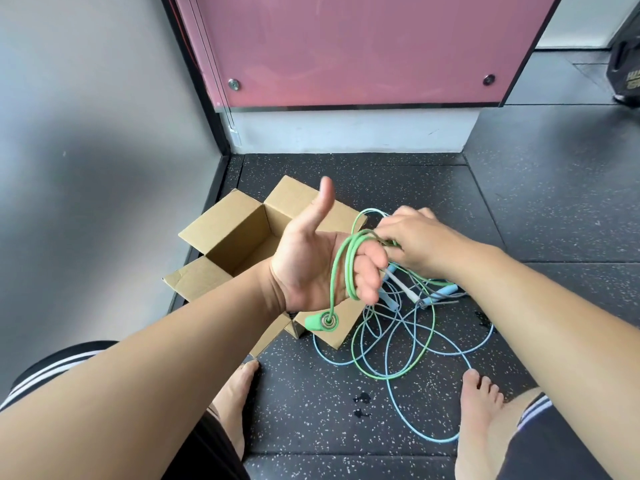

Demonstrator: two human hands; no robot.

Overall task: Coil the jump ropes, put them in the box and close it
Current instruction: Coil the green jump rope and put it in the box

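Speckled gym flooring [519, 202] under a pink wall panel: at centre frame the left hand [322, 268], thumb out and fingers curled as a spool, carries loops of green jump rope [333, 282]. The right hand [419, 240] pinches the cord, apparently to feed another turn. An open box [239, 233] stands centre-left, and blue ropes [446, 291] lie tangled lower right.

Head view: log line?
step: coiling green rope | left hand: rope looped round fingers | right hand: pinches rope | box: open | blue rope: loose on floor

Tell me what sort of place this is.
Probably a gym or fitness studio: a speckled black rubber floor, jump ropes tangled on it, and a black piece of gear, perhaps a weight bag, at the far right.
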